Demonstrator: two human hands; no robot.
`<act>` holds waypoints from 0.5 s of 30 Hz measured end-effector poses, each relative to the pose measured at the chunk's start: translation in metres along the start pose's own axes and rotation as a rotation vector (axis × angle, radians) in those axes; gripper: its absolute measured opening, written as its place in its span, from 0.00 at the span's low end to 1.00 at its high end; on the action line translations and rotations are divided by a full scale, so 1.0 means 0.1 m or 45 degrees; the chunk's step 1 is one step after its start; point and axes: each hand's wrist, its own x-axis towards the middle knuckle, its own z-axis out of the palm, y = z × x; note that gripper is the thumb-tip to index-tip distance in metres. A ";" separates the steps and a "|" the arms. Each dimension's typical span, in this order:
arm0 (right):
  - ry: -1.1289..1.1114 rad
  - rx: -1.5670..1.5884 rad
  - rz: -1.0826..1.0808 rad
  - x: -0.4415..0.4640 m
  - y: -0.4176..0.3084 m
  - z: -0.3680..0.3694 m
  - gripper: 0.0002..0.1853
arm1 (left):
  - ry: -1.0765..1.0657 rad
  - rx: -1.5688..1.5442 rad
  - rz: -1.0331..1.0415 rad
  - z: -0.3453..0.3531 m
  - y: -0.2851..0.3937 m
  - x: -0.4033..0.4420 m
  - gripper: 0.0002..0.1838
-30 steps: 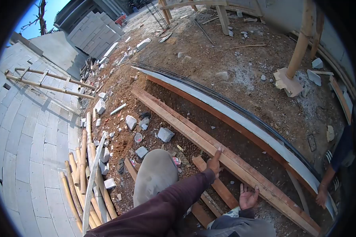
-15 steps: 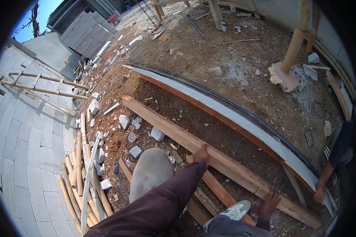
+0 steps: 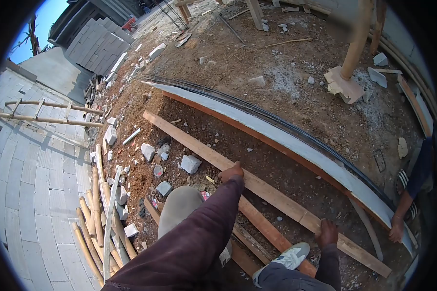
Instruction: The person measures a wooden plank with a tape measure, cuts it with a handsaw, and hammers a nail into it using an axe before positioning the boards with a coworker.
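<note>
A long wooden plank runs diagonally across the middle of the view, its broad face turned up. My left hand is closed over its near edge, around the middle of its length. Farther toward its lower right end, my right hand grips the same near edge with curled fingers. Other boards, one of them reddish, lie on the ground beneath and beside my legs. My shoe rests by that reddish board.
Beyond the plank lies a long white-topped board with dark rods along it; another person's hand holds its right end. Bamboo poles, broken blocks and a bamboo ladder are at left. A wooden post stands upper right.
The plank has rolled from showing two sides to lying broad face up. My right hand has gone from spread fingers to a closed grip. My left hand has moved slightly left and up.
</note>
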 end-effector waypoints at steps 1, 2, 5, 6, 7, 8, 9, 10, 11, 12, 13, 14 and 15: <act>-0.005 -0.018 0.000 0.05 -0.08 -0.02 0.30 | -0.047 0.032 0.067 0.11 -0.02 0.16 0.50; -0.032 -0.043 0.050 0.02 -0.18 -0.07 0.31 | -0.220 -0.025 0.171 0.32 -0.14 0.60 0.44; 0.018 -0.034 0.150 -0.07 -0.24 0.07 0.33 | -0.868 -0.531 0.088 0.62 -0.43 1.17 0.34; -0.010 -0.090 0.139 -0.10 -0.25 0.04 0.36 | -0.856 -0.508 0.106 0.60 -0.43 1.14 0.34; 0.000 -0.088 0.152 -0.16 -0.26 0.07 0.37 | -0.844 -0.485 0.124 0.58 -0.44 1.11 0.35; 0.030 -0.089 0.133 -0.14 -0.22 0.07 0.38 | -0.898 -0.515 0.189 0.71 -0.48 1.15 0.35; 0.046 -0.090 0.157 -0.11 -0.16 0.05 0.37 | -0.929 -0.570 0.256 0.71 -0.46 1.18 0.36; 0.059 -0.076 0.170 -0.09 -0.16 0.05 0.37 | -0.881 -0.454 0.217 0.74 -0.44 1.20 0.35; 0.073 -0.059 0.181 -0.07 -0.15 0.05 0.37 | -0.826 -0.339 0.181 0.65 -0.34 1.09 0.34; 0.043 -0.120 0.265 -0.06 -0.11 0.03 0.32 | -0.769 -0.226 0.146 0.63 -0.31 1.08 0.33; 0.013 -0.095 0.220 -0.02 -0.07 0.01 0.31 | -0.800 -0.244 0.132 0.65 -0.27 1.16 0.34; -0.015 -0.080 0.203 0.00 -0.02 0.03 0.29 | -0.854 -0.244 0.119 0.74 -0.25 1.34 0.35; -0.041 -0.071 0.213 -0.03 0.04 0.02 0.28 | -0.881 -0.326 0.094 0.68 -0.25 1.26 0.35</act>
